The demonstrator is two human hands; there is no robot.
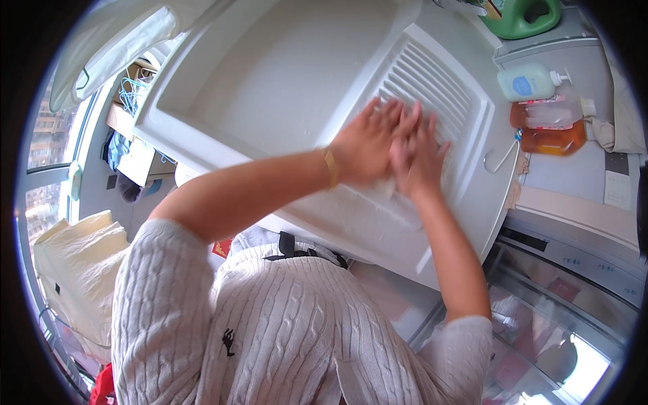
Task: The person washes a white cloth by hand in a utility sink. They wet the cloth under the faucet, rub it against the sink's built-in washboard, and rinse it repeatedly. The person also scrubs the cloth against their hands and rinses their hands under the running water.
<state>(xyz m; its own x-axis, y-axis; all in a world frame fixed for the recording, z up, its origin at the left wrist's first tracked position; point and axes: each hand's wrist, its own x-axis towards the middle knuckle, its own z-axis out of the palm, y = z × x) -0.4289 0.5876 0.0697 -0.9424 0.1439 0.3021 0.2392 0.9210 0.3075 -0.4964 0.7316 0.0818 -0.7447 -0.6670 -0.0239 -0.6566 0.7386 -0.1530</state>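
Note:
A white laundry sink (pixel 243 76) with a moulded washboard (pixel 430 76) lies before me. Both hands are over the lower part of the ridges, blurred by motion. My left hand (pixel 367 144), with a thin yellow band at the wrist, reaches in from the left. Its fingertips overlap or touch the fingers of my right hand (pixel 420 159). Something pale and wet-looking shows in part beneath and beside the hands. It is too blurred and covered to name, and whether either hand grips it is hidden.
Right of the sink lie a green jug (pixel 526 20), a pale pump bottle (pixel 526 82) and an amber liquid bottle (pixel 554 137). A white hanger (pixel 506 157) hangs by the right rim. Glass-fronted appliance (pixel 547 324) stands lower right; cream fabric (pixel 81 268) is at left.

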